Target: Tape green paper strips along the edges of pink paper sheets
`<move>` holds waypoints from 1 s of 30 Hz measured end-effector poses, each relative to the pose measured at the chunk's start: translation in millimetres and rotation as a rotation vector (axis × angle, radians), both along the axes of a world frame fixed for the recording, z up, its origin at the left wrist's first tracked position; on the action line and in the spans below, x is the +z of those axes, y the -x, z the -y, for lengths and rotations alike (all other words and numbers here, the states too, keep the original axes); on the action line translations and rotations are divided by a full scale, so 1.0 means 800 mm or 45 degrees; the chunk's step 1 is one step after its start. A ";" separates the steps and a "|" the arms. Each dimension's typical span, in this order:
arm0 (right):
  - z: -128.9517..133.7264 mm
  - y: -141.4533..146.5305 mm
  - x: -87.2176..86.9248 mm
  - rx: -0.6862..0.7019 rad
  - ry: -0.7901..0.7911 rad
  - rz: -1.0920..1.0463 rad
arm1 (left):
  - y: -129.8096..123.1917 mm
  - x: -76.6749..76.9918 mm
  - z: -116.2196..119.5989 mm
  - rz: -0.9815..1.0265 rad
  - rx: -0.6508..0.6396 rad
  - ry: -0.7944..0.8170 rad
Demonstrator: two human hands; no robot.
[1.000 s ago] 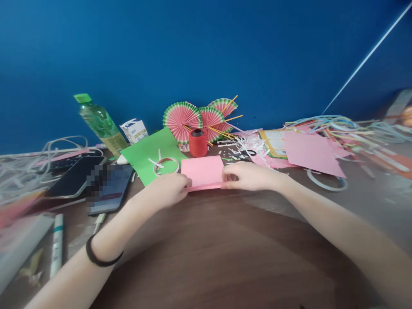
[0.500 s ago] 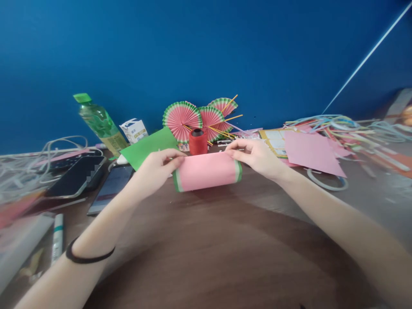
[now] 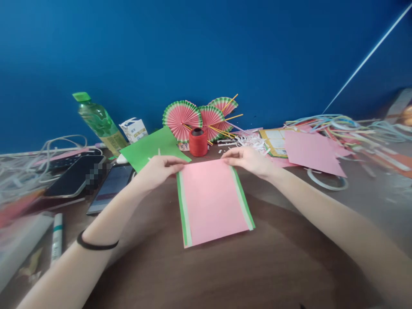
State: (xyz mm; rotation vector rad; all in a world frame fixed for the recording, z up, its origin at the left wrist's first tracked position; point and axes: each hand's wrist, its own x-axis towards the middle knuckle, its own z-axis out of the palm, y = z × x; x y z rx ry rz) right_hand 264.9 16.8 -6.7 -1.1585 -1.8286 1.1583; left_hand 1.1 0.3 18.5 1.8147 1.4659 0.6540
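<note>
While the left hand (image 3: 159, 169) pinches the pink sheet (image 3: 214, 201) at its upper left corner, the right hand (image 3: 246, 159) has the upper right one. Fingers narrow on both, paper between them. On my remote feed the sheet is at frame center over the worktop (image 3: 206, 274), green-and-white bands (image 3: 184, 210) down both sides. I read the corner grip as keeping it taut and its face uncovered. I can't tell if the lower edge touches the worktop or hangs just above. Red spool (image 3: 198, 143) stands upright beyond it, upper center; pleated fans (image 3: 182, 122) behind that, probably leaned on the blue wall (image 3: 206, 51) to save room. Green sheet (image 3: 154, 148), left of center, partly hidden by the left hand. Bottle (image 3: 103, 122), upper left, looks tilted, maybe lens distortion. Lit phone (image 3: 111, 186), left of frame, likely kept aside for working space.
</note>
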 end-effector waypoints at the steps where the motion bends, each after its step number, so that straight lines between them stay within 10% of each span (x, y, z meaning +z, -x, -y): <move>1: -0.002 0.000 -0.004 0.011 -0.003 0.097 | 0.001 -0.003 -0.001 -0.128 -0.045 -0.037; 10: -0.012 0.003 -0.035 0.196 -0.478 0.618 | 0.004 -0.033 -0.010 -0.706 -0.375 -0.270; 30: 0.004 0.017 -0.030 0.285 -0.805 1.308 | -0.001 -0.037 -0.004 -1.147 -0.440 -0.508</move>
